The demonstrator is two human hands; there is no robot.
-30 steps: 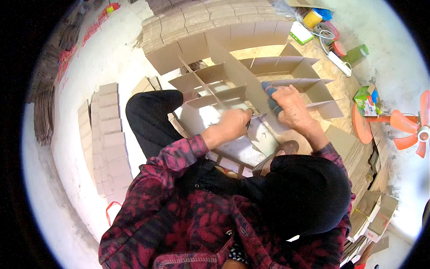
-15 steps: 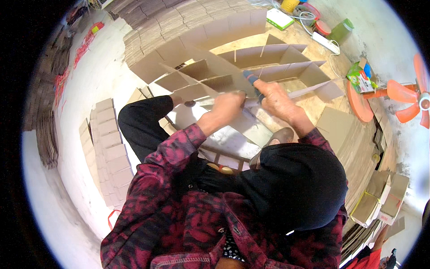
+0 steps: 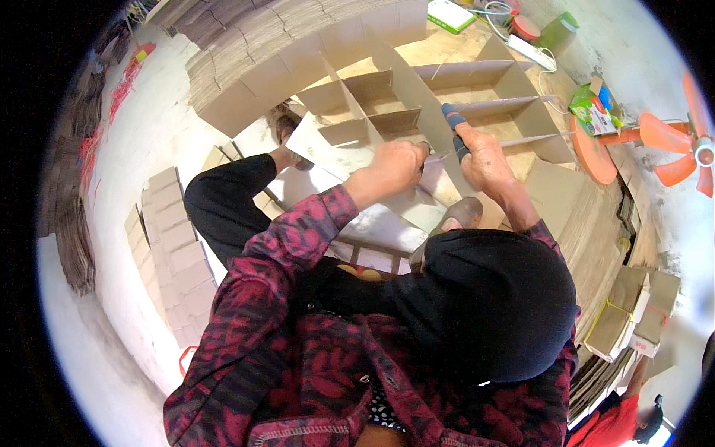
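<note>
A cardboard divider grid [image 3: 477, 72] of crossing strips stands in front of me. One long cardboard strip [image 3: 408, 83] runs from the far side toward me, crossing the others. My right hand [image 3: 485, 158] is closed on the near part of this strip, its wrapped fingers, in blue and dark covering, lying along the right face. On the left side of the same strip, my left hand [image 3: 393, 171] has its fingers curled at the near end, mostly seen from the back. A second, shorter strip [image 3: 342, 93] crosses the grid to the left.
Stacked cardboard strips [image 3: 298, 63] rise at the far left, with more piles [image 3: 167, 246] beside my left leg. An orange fan [image 3: 678, 153] stands at the right, near a white power strip [image 3: 530, 52]. Another person in red [image 3: 611, 425] is at the lower right.
The long strip, blurred and slanted before, now sits upright among the cross strips. Both hands have shifted to the right in the view, and the grid's cells look squarer.
</note>
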